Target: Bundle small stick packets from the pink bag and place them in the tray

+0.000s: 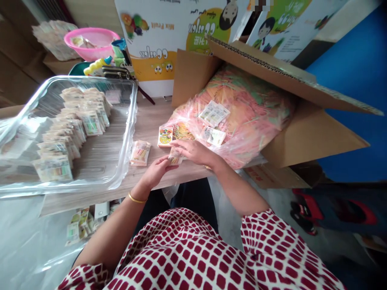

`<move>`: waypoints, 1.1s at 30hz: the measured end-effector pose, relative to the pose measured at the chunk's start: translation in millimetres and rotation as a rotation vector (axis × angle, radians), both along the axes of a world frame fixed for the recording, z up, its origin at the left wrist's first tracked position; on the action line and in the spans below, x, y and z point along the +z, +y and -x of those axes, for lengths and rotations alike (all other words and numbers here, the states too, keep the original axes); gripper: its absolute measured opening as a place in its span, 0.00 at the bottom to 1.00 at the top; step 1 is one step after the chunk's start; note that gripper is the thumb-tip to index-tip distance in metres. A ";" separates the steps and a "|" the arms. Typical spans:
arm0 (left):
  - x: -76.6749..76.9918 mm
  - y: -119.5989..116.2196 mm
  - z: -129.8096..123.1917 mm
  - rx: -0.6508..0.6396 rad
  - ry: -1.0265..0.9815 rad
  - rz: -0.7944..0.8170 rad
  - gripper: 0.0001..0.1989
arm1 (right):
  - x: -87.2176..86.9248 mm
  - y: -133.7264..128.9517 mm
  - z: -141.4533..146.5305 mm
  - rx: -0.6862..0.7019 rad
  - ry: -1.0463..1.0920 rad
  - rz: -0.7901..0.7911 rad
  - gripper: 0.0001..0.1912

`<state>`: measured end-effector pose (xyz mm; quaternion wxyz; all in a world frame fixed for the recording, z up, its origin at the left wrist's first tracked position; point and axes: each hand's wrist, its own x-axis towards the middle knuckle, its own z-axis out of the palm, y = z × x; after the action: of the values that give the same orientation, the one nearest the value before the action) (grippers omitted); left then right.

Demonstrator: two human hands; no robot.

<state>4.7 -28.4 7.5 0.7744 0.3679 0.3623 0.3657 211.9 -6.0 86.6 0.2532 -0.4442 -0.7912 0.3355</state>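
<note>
My left hand (157,171) pinches a small clear packet (174,156) of thin coloured sticks at its lower left side. Over the packet's upper right reaches my right hand (192,151), its fingers bent against it. Just behind them lies a stack of printed packets (165,136) with a fruit picture. To the left, a filled packet (140,153) rests flat on the table. Loose yellow and green sticks (183,132) lie beyond my right hand, at the mouth of a big plastic bag (242,108) full of pink, orange and green sticks.
A clear plastic tray (128,133) at left holds rows of filled packets (68,137). The large bag spills from an open cardboard box (314,137) at right. Two printed packets (214,114) lie on the bag. Behind stand a pink basin (90,50) and printed cartons (154,36).
</note>
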 end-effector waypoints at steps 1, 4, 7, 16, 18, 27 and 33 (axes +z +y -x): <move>1.4 -0.3 -0.4 -0.010 -0.025 0.013 0.18 | -4.2 -0.4 2.1 0.017 0.064 0.048 0.16; 7.4 -2.5 0.1 -0.058 -0.039 0.016 0.22 | -11.9 -1.6 3.8 0.075 0.160 0.213 0.24; 8.4 -3.8 1.6 -0.104 0.038 0.011 0.19 | -12.2 -0.1 0.2 -0.124 0.305 0.230 0.30; 8.6 1.4 -1.7 -0.045 0.010 -0.010 0.20 | -7.9 3.3 10.7 -0.081 0.093 0.236 0.13; 10.2 -2.2 -3.2 0.007 0.050 -0.013 0.20 | -10.3 0.8 12.6 -0.050 0.091 0.244 0.08; -19.2 -43.4 24.6 0.375 0.673 -0.554 0.17 | -36.6 29.5 20.9 -0.421 0.194 0.131 0.09; -17.7 -71.9 62.9 0.287 1.059 -1.183 0.16 | -45.7 57.9 106.2 -0.153 0.050 0.167 0.06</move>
<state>-58.2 -100.3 -10.2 0.1223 0.7912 0.4713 0.3700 105.6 51.9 40.9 0.2599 -0.5142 -0.7179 0.3908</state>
